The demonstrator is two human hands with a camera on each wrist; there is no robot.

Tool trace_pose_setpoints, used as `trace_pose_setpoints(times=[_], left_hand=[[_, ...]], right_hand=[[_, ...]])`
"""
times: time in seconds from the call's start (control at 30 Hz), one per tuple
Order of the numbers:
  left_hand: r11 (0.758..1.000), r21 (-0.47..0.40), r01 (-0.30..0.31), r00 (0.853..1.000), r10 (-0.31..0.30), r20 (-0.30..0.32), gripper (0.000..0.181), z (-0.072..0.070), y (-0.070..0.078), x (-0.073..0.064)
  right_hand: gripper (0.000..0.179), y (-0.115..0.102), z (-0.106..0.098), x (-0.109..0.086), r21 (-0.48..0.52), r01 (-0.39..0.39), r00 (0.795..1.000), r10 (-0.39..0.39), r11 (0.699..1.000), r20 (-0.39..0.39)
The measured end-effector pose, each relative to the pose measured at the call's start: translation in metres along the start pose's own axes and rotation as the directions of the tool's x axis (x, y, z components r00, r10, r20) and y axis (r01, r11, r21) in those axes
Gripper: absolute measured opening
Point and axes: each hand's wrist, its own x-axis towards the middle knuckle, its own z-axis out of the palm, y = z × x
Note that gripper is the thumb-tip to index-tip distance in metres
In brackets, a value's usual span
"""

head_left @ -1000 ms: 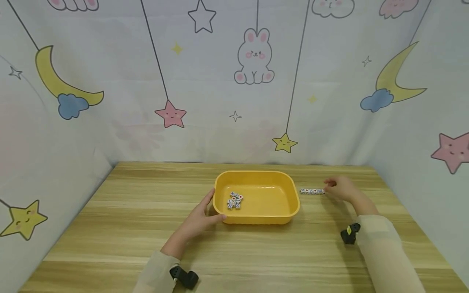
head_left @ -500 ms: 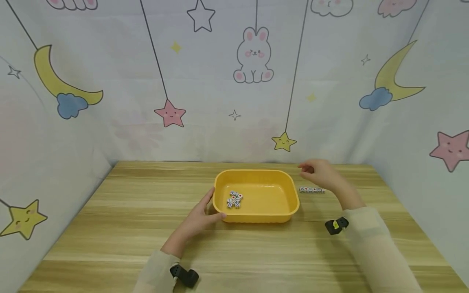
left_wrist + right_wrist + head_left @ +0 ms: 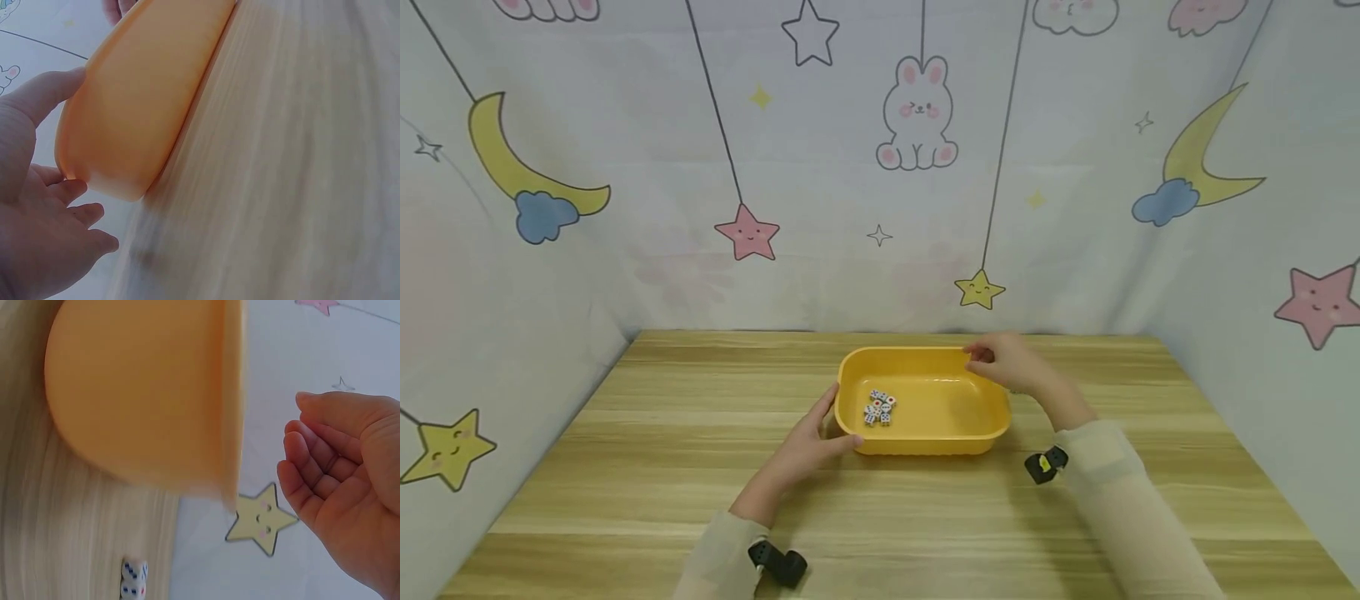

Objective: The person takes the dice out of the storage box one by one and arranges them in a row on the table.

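Observation:
A yellow plastic basin sits on the table with several white dice clustered at its left end. My left hand rests against the basin's left end, thumb at the front rim and straight, relaxed fingers along the side. In the left wrist view its thumb touches the orange-looking basin wall. Over the basin's back right corner hovers my right hand, fingers loosely bent and nothing visible between them. The right wrist view shows two dice in line on the table beside the basin; the head view hides them behind the right hand and forearm.
The wood-grain table ends at a printed curtain behind and on both sides. Each sleeved wrist carries a small black camera, such as the right camera.
My right hand left the end of the dice row on the right and swept leftward to above the basin's right end. My left hand and the basin stay put.

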Motion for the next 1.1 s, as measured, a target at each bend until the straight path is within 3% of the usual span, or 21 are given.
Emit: trace_pose_setpoints(times=[0.4,0.67,1.1], left_hand=[[1.000,-0.016,0.005,1.000,-0.005,-0.001,0.095,0.000,0.003,-0.001],[1.000,-0.001,0.017,1.000,-0.017,-0.007,0.095,-0.001,0.003,-0.001],[1.000,0.011,0.021,1.000,-0.021,-0.009,0.096,-0.001,0.003,-0.002]], right_hand=[[0.030,-0.040,0.041,0.029,-0.007,0.095,0.990,-0.093,0.995,0.103],[0.023,-0.049,0.067,0.046,-0.020,0.105,0.983,-0.101,0.994,0.156],[0.019,-0.055,0.084,0.055,-0.045,0.004,0.977,0.005,0.999,0.214]])
